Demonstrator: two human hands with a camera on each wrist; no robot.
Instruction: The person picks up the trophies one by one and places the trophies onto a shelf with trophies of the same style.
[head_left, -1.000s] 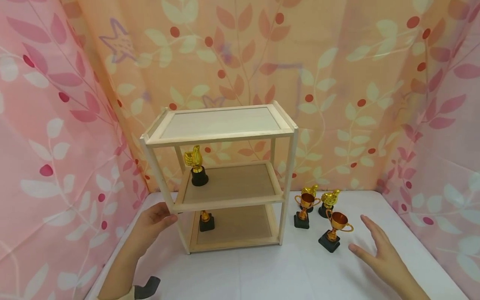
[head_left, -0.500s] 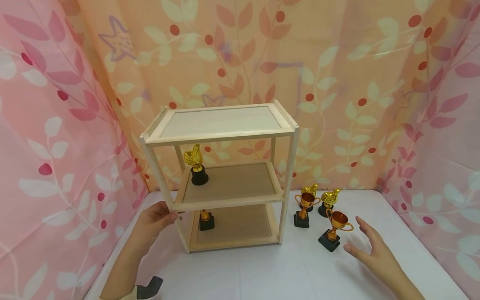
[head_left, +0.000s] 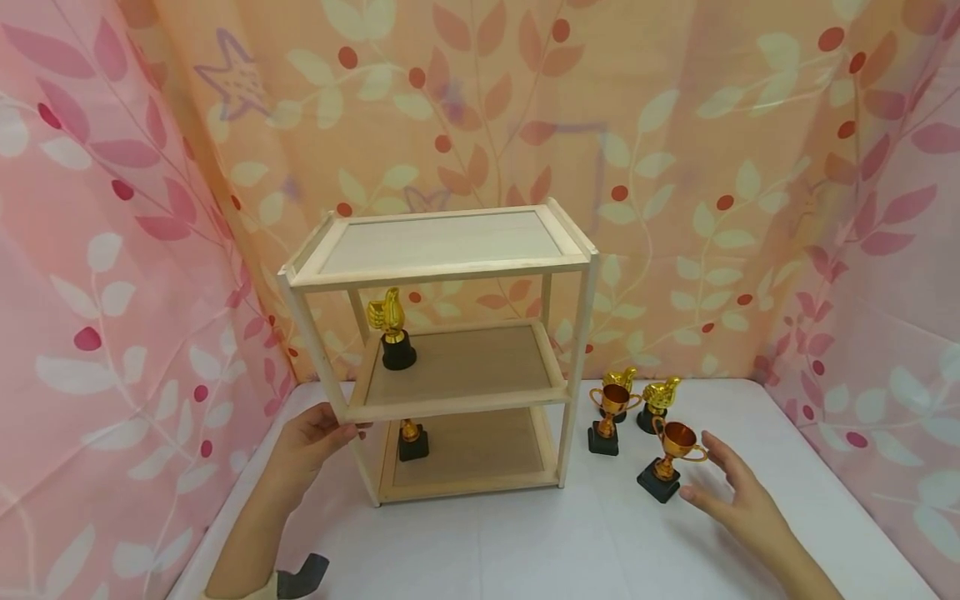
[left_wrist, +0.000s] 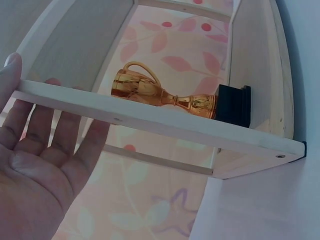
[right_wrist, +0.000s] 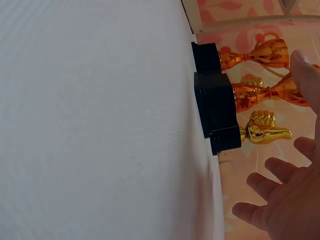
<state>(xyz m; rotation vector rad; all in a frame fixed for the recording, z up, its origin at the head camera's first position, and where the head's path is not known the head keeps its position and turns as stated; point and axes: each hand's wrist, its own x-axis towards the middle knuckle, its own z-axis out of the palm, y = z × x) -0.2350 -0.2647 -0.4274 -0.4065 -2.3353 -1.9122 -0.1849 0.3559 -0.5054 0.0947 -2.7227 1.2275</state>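
My left hand (head_left: 307,450) holds the front left post of a three-tier wooden shelf (head_left: 457,410), thumb on one side and fingers behind it in the left wrist view. On the bottom tier stands a copper-coloured cup trophy (left_wrist: 187,102), partly hidden by the middle tier in the head view. A gold thumbs-up trophy (head_left: 390,329) stands on the middle tier at the left. My right hand (head_left: 742,500), fingers spread and thumb apart, is just right of a copper-coloured two-handled cup trophy (head_left: 666,468) with a black base. The right hand holds nothing.
Behind that cup, another cup trophy (head_left: 604,435) and two gold thumbs-up trophies (head_left: 654,408) stand close together, right of the shelf. The white tabletop (head_left: 495,550) is bounded by floral curtains (head_left: 675,208) at the back and sides.
My right hand has moved left, closer to the nearest cup trophy. The fingers of my left hand have come a little further round the shelf post. The trophies have stayed in place.
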